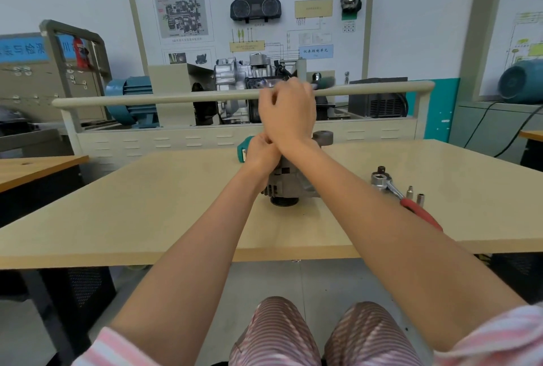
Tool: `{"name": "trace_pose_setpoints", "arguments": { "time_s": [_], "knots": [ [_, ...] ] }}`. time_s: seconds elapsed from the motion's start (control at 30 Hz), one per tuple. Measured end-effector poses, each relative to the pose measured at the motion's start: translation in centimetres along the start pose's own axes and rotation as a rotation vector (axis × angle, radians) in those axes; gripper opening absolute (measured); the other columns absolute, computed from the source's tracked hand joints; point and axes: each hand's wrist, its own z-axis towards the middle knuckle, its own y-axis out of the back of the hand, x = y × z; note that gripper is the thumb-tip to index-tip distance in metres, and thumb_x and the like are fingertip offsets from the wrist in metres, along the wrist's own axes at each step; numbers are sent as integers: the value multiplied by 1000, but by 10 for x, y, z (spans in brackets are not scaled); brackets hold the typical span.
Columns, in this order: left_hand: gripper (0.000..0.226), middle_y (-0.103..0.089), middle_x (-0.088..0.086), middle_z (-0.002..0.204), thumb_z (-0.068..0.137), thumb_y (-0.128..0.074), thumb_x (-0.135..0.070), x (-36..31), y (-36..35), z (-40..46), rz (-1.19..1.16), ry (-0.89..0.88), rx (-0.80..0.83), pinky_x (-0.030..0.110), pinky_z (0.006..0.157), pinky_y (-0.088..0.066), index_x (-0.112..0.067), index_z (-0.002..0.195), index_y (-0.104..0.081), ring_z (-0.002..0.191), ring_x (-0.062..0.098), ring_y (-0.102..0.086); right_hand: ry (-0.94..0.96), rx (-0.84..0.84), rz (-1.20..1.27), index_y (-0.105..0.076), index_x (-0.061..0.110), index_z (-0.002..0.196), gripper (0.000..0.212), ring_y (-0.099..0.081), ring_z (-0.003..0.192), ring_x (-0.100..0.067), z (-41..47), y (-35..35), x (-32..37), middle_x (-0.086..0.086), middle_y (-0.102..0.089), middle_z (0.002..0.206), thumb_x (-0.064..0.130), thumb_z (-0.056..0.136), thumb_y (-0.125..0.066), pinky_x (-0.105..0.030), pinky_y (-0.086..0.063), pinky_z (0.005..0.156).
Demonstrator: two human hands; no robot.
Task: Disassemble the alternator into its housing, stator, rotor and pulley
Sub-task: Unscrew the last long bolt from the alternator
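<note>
The alternator (289,181) stands pulley-down mid-table (147,204), so its back faces up. The left hand (261,152) steadies it; its grip is unclear. The right hand (286,114), fingers closed around a green-handled tool (324,82), works from above.

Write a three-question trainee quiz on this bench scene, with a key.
1. True or false: the alternator stands on the table with its pulley toward the person.
2. Which lies right of the alternator: A) a hammer, B) a ratchet with a red handle, C) a drill?
3. Fill in: two small ______ stand beside the ratchet.

Key: 1 true; 2 B; 3 sockets.
</note>
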Motion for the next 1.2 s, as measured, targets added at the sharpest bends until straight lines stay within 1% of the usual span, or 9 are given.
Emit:
{"name": "trace_pose_setpoints", "arguments": {
  "time_s": [0.07,0.17,0.37,0.6,0.8,0.9,0.97,1.1,1.2],
  "knots": [
    [26,-48,1,71,99,-43,-3,-1,-1,1,-27,43,-11,17,53,-34,-16,76,-48,63,8,-42,58,11,-304,-64,5,91,30,-45,104,-25,-5,-4,2,-7,-56,101,24,87,-41,-38,-27,107],
    [27,-47,2,71,99,-42,-4,-2,-2,1,-46,69,-10,15,51,-36,-15,75,-46,62,8,-42,29,16,-291,-63,6,87,29,-43,105,-25,-4,-3,1,-7,-55,102,25,87,-41,-36,-25,107],
    [17,-72,-3,95,94,-60,-19,1,2,-3,-51,-15,57,15,67,-45,-14,105,-70,92,9,-64,-262,89,546,-34,14,46,48,-41,61,-14,14,6,0,2,-37,51,18,93,-43,-29,-30,60],
    [31,-70,-4,111,92,-63,-27,1,-1,-3,-41,-10,41,16,71,-42,-15,121,-66,99,5,-61,-599,64,1134,-36,13,41,53,-44,50,-16,29,15,-5,-1,-39,40,12,95,-35,-18,-45,57],
    [15,-60,-5,70,93,-55,-8,0,-2,-1,20,-19,0,13,51,-37,-15,82,-62,66,6,-51,-59,46,258,-53,9,56,40,-49,70,-16,5,4,-6,-3,-51,64,18,93,-41,-31,-39,66],
    [16,-58,1,81,97,-49,-11,-1,-2,2,56,20,-18,22,60,-39,-19,83,-53,71,9,-49,88,46,-387,-65,6,93,35,-46,102,-25,-3,-3,-4,-8,-57,104,28,89,-39,-35,-32,97],
    [10,-57,2,83,98,-48,-13,-2,-3,2,48,38,-21,22,61,-39,-16,91,-54,72,9,-48,79,44,-434,-64,6,97,37,-44,106,-26,-4,-3,-2,-8,-56,109,30,89,-37,-36,-28,101],
    [12,-65,-2,80,93,-55,-10,0,0,-1,8,-3,2,17,61,-45,-16,91,-65,77,11,-58,-21,7,32,-50,13,52,42,-47,85,-19,5,3,-3,0,-52,70,25,92,-43,-33,-37,82],
    [25,-71,3,108,93,-60,-20,2,2,-3,-49,-18,73,28,88,-50,-12,116,-67,105,16,-63,-270,37,578,-39,11,42,52,-37,53,-15,15,8,-5,4,-38,42,17,93,-43,-29,-33,58]
  ]
}}
